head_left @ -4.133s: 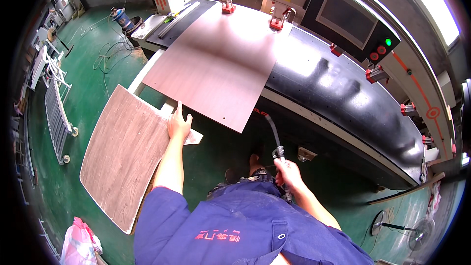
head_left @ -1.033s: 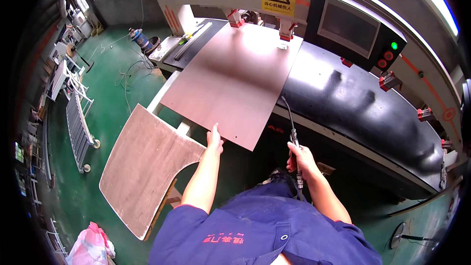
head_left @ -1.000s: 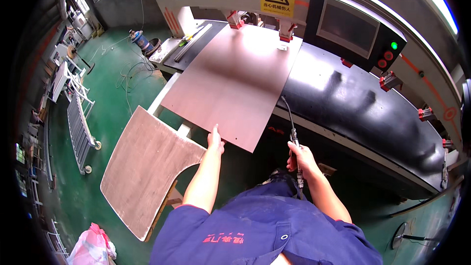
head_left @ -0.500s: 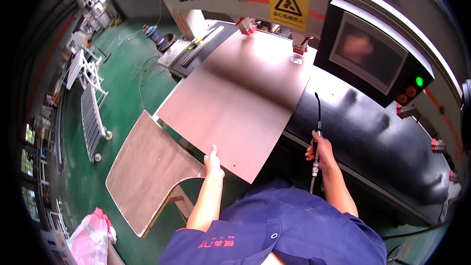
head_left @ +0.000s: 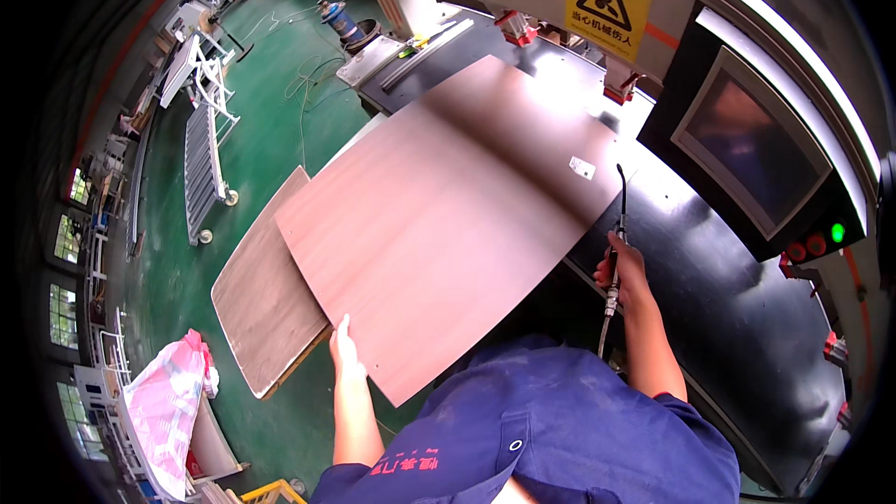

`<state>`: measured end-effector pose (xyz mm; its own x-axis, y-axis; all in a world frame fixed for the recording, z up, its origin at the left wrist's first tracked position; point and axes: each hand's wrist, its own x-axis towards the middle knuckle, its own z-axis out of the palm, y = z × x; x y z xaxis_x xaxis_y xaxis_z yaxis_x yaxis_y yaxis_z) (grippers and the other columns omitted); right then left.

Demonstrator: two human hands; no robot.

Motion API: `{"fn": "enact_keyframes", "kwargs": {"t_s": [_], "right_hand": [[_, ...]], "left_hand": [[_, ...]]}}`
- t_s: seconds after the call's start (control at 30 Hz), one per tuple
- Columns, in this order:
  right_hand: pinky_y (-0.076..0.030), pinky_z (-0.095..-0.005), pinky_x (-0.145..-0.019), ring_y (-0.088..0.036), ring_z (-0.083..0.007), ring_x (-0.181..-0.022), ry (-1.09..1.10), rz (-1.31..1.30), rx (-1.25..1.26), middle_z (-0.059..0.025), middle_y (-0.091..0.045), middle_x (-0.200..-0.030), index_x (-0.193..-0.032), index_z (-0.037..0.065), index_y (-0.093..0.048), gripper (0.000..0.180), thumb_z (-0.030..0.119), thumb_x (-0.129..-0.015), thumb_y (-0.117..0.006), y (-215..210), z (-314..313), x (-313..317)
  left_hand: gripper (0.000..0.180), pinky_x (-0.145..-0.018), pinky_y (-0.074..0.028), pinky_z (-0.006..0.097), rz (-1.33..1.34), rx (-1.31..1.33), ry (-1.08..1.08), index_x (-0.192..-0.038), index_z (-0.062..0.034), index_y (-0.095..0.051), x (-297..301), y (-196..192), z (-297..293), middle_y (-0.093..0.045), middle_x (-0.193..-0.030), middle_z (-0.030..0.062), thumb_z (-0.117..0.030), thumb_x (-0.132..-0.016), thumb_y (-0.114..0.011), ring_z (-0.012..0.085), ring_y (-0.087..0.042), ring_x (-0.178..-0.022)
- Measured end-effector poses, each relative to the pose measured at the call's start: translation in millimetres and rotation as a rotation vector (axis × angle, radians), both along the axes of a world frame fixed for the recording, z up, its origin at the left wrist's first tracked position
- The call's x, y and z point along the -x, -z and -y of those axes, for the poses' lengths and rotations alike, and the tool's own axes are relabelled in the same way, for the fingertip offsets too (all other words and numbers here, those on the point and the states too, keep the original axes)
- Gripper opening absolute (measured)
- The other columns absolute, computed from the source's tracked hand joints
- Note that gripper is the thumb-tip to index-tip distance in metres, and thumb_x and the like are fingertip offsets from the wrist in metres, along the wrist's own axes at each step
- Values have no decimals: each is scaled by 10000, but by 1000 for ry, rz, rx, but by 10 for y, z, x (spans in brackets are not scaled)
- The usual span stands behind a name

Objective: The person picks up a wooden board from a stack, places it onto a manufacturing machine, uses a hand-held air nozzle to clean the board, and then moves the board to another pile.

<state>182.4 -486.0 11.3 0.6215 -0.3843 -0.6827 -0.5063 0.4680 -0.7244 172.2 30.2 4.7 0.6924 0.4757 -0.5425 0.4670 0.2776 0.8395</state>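
Observation:
A large flat reddish-brown panel (head_left: 429, 215) lies in front of me, its far part on the black machine table and its near part over a brown board. My left hand (head_left: 345, 352) grips its near left edge, thumb on top and the other fingers hidden beneath. A small white label (head_left: 582, 168) is stuck near the panel's far right edge. Beyond that right edge, my right hand (head_left: 627, 271) is closed around an air blow gun (head_left: 623, 210) with a thin black nozzle pointing away from me. Its hose runs back toward my body.
The brown board (head_left: 266, 299) rests on a stand to the left. Over the black table (head_left: 737, 317) spans a machine beam with red clamps and a screen (head_left: 751, 145). A pink-and-white bag (head_left: 168, 401), a wheeled roller rack (head_left: 201, 163) and a blue cylinder (head_left: 341, 21) stand on the green floor.
The panel has slid toward me and left, out from beneath the clamps and over the brown board. My left hand has moved with it. My right hand still holds the air blow gun.

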Motion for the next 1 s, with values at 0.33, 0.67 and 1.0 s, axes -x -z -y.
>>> {"fn": "enact_keyframes", "kwargs": {"t_s": [0.33, 0.67, 1.0], "right_hand": [[-466, -334, -377, -553, -206, -409, -139, -24, 26, -88, -535, -542, -741, 45, -504, 383, 397, -857, -605, 95, -71, -381], [-410, -346, -504, -540, -204, -472, -289, 57, 691, -80, -536, -507, -595, 19, -572, 468, 425, -822, -624, 530, 185, -1294], [-400, -363, -492, -519, -212, -431, -486, -78, 792, -76, -522, -473, -574, 42, -540, 494, 447, -854, -579, 712, 242, -1414]], "left_hand": [[681, -1018, -359, 443, -203, -243, -139, -1245, 51, -506, 719, 24, -615, -548, -1256, 163, -531, -891, -533, 267, -512, -1166], [667, -963, -397, 428, -347, -419, -245, -1116, 58, -591, 1137, 325, -1034, -601, -1142, 149, -563, -883, -523, 243, -546, -1075], [700, -904, -438, 381, -391, -434, -204, -1085, 73, -608, 1298, 830, -1274, -627, -1086, 178, -587, -892, -477, 242, -582, -1008]]}}
